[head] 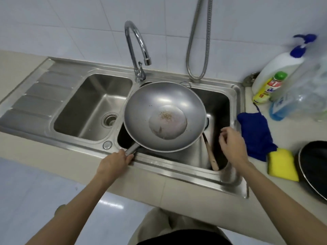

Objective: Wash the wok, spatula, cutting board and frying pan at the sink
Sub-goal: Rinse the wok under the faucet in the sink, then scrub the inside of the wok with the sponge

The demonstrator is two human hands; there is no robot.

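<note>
Wok [164,115], one only, sits tilted over the right basin of a steel double sink [235,96], its rim overlapping the divider between the two basins; a pale patch with brown food specks lies in its bottom. The left hand [113,161] is curled round the wok's handle [131,149] at the sink's front edge. The right hand [231,140] hovers over the right basin with fingers loosely bent, holding nothing. Just left of it, one wooden handle [211,156], likely the spatula's, leans in the basin with its upper end hidden under the wok. One curved tap [139,45] rises behind the divider, and one metal hose [200,41] hangs down the tiled wall.

On the worktop's right part lie one blue cloth [254,135], one yellow sponge [281,164] and one black frying pan [315,167], cut by the picture's edge. Toward the back right corner stand three bottles: one white pump bottle [277,68] with a blue top, one yellow bottle [269,89] with a green cap, its label too blurred to read, and one clear bottle [300,96] holding blue liquid.
</note>
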